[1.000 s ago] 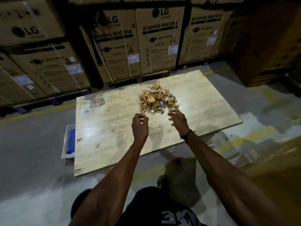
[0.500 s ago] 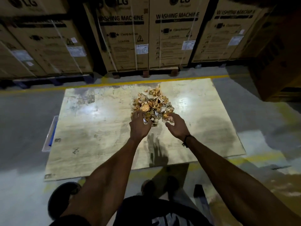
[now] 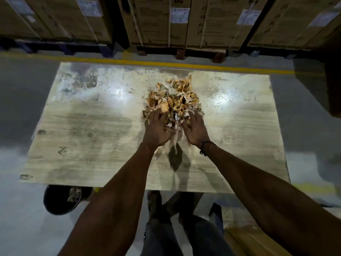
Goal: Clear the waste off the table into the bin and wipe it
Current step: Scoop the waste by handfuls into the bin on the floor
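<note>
Mid-table, the waste pile [image 3: 174, 100] sits; left hand [image 3: 156, 129] and right hand [image 3: 195, 131] dig in at its 6 o'clock edge, fingers spread, uncurled. Bin [image 3: 60, 200] stands at 7 o'clock.

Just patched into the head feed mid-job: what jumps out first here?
A heap of orange-brown scraps sits mid-table, toward the far edge, with the left hand and right hand dug into its near side. A black bin already holding some scraps stands on the floor at the table's near left corner. Stacked cardboard boxes wall off the back.
</note>
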